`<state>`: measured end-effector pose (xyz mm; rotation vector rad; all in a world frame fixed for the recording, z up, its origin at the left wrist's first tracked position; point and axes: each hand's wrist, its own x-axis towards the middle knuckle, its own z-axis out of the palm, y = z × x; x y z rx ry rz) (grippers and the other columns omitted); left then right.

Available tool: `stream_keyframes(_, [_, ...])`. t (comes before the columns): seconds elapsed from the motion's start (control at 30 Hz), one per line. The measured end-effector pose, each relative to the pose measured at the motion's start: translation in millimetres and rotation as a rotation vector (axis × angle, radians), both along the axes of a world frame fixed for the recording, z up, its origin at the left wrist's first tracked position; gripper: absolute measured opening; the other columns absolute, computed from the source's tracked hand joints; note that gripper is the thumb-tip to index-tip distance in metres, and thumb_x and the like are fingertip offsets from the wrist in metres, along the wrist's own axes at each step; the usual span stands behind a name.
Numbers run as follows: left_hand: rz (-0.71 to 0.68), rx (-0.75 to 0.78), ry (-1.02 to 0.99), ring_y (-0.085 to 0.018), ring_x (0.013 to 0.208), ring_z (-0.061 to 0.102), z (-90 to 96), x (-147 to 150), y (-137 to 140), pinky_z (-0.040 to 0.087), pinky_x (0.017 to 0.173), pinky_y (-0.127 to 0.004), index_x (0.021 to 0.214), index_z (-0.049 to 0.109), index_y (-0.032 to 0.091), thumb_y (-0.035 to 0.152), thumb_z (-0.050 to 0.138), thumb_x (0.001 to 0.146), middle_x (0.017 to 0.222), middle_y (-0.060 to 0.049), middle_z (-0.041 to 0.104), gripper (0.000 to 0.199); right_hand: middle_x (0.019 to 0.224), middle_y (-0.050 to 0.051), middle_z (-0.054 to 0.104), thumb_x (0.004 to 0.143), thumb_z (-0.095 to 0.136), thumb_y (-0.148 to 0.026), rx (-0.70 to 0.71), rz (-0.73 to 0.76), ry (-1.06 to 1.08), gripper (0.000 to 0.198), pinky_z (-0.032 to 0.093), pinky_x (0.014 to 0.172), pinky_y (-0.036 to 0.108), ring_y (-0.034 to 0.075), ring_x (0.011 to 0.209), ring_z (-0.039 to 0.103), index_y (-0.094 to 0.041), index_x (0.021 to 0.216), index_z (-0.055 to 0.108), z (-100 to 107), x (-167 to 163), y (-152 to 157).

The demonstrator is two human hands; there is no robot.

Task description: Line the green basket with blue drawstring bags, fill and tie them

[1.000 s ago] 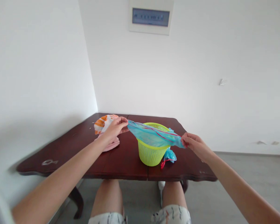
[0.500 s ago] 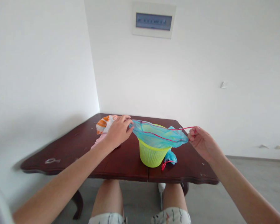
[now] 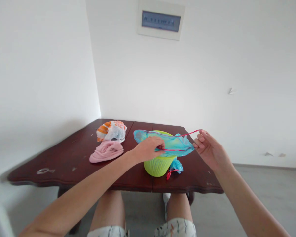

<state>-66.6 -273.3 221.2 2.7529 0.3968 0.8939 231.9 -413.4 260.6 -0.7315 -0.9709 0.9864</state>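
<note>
A yellow-green perforated plastic basket (image 3: 156, 167) stands on the table, lined with a thin blue drawstring garbage bag (image 3: 176, 144) whose mouth spreads over the rim. My right hand (image 3: 209, 148), to the right of the basket, is closed on the bag's red drawstring (image 3: 191, 132), which runs taut back to the bag's far edge. At the near side of the bag's mouth is my left hand (image 3: 149, 148), its thumb and fingers pinched at the near stretch of red drawstring. Beside the basket's right foot lies a crumpled blue bag (image 3: 176, 165) with red string.
On the table's left lie a folded pink cloth (image 3: 107, 151) and a white-and-orange plastic bag (image 3: 112, 130). The dark red wooden table (image 3: 71, 168) meets the walls at the back left. A breaker panel (image 3: 161, 20) hangs above.
My left hand has left the bag's left corner and moved right and nearer to the front drawstring. The pink cloth has come into fuller view. My right hand still holds the string.
</note>
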Motion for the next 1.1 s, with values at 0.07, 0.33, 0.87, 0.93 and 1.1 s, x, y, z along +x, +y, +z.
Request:
stream_keyframes(0.07, [-0.027, -0.039, -0.032, -0.031, 0.095, 0.072, 5.8, -10, -6, 0.056, 0.092, -0.048, 0.089, 0.065, 0.025, 0.033, 0.079, 0.108, 0.095, -0.005, 0.074, 0.025, 0.082, -0.004, 0.054, 0.1, 0.093, -0.04, -0.016, -0.006, 0.011, 0.019, 0.055, 0.06, 0.025, 0.013, 0.061, 0.041, -0.029, 0.108, 0.079, -4, 6, -2])
stream_keyframes(0.33, [-0.193, 0.028, 0.099, -0.025, 0.094, 0.068, 19.7, -76, -58, 0.047, 0.114, -0.049, 0.073, 0.048, 0.024, 0.067, 0.089, 0.104, 0.092, -0.002, 0.075, 0.067, 0.074, -0.008, 0.049, 0.1, 0.086, -0.018, 0.023, 0.068, 0.235, 0.021, 0.05, 0.051, 0.022, 0.01, 0.053, 0.036, -0.028, 0.116, 0.076, -32, 25, -6])
stream_keyframes(0.87, [-0.366, -0.879, -1.021, -0.035, 0.151, 0.073, -23.7, -109, -68, 0.052, 0.136, -0.054, 0.123, 0.089, 0.029, 0.073, 0.078, 0.11, 0.149, -0.01, 0.085, 0.047, 0.154, 0.011, 0.082, 0.092, 0.078, -0.009, 0.066, -0.083, 0.42, 0.042, 0.056, 0.05, 0.013, -0.001, 0.054, 0.054, -0.025, 0.13, 0.079, -46, -31, 11])
stream_keyframes(0.93, [-0.467, -0.94, -1.06, -0.033, 0.152, 0.074, 2.8, -92, -68, 0.05, 0.139, -0.054, 0.135, 0.086, 0.03, 0.066, 0.077, 0.113, 0.155, -0.009, 0.083, 0.043, 0.15, 0.011, 0.084, 0.095, 0.087, -0.024, 0.101, -0.144, 0.262, 0.037, 0.047, 0.043, 0.015, 0.0, 0.049, 0.049, -0.027, 0.131, 0.081, -42, -43, 13])
stream_keyframes(1.1, [-0.531, -0.848, -0.836, -0.029, 0.122, 0.086, 67.5, -52, -53, 0.065, 0.112, -0.043, 0.157, 0.067, 0.026, 0.053, 0.087, 0.11, 0.138, -0.012, 0.085, 0.057, 0.12, 0.004, 0.088, 0.109, 0.088, -0.045, 0.326, -0.368, -0.188, 0.025, 0.037, 0.043, 0.019, 0.002, 0.047, 0.047, -0.028, 0.124, 0.077, -13, -65, 12])
